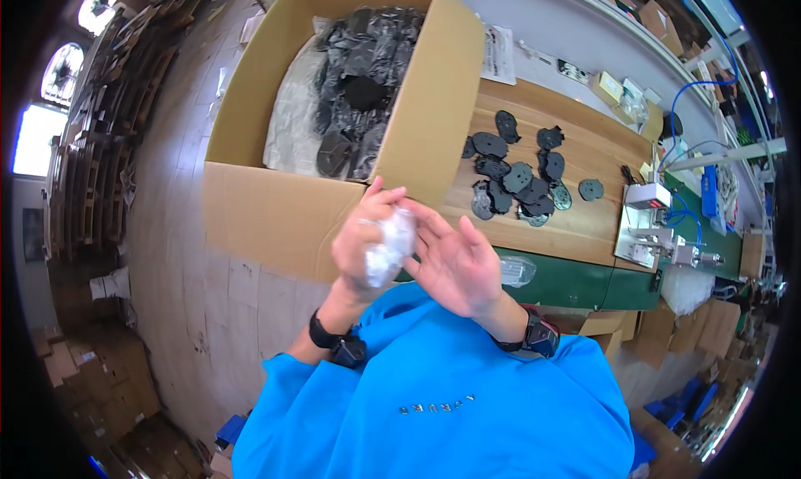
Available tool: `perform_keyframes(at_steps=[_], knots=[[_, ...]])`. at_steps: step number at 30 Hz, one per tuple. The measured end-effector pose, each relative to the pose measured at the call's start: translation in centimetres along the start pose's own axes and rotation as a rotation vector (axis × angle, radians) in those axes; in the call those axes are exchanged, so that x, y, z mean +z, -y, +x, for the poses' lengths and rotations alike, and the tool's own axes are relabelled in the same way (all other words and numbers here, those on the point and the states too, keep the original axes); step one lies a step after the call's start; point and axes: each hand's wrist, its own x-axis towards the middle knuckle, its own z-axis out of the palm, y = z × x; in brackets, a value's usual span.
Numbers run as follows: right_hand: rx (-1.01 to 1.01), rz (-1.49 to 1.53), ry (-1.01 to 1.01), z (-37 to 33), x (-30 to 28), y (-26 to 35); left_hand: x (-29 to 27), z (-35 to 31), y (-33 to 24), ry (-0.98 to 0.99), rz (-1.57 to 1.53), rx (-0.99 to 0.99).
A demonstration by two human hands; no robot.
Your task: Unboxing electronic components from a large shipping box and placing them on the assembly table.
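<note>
The crumpled plastic (392, 245) is sitting in the left hand (354, 241), which is gripping it with curled fingers — blur is hiding whether anything is inside. The right hand (459, 266) is standing open, palm up, holding nothing visible, its fingertips close to the plastic; contact cannot be confirmed. Work is apparently standing partway: at 11 o'clock from the hands, the open carton (275, 216) is holding many dark wrapped pieces (375, 49) beside pale sheeting (292, 112), while at 2 o'clock loose black plates (517, 178) are lying on the bench (605, 145), seemingly unwrapped and awaiting handling. At 3 o'clock, a clear bag (517, 271) is lying nearer, a metal fixture (659, 244) farther.
</note>
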Motion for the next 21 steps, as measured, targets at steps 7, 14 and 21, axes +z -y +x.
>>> perform_keyframes(at_steps=[7, 14, 21], knots=[[-0.023, -0.104, 0.059, 3.2, 0.5, -2.4, -12.6, 13.4, 2.3, 0.053, 0.445, -0.126], [-0.139, -0.222, -0.004, 2.3, -0.7, -2.7, -15.0, 22.9, 18.9, 0.5, 0.731, -0.255], [-0.339, -0.216, -0.148, -0.6, -1.9, -1.7, -16.8, 19.8, 39.5, 0.632, 0.752, -0.454]])
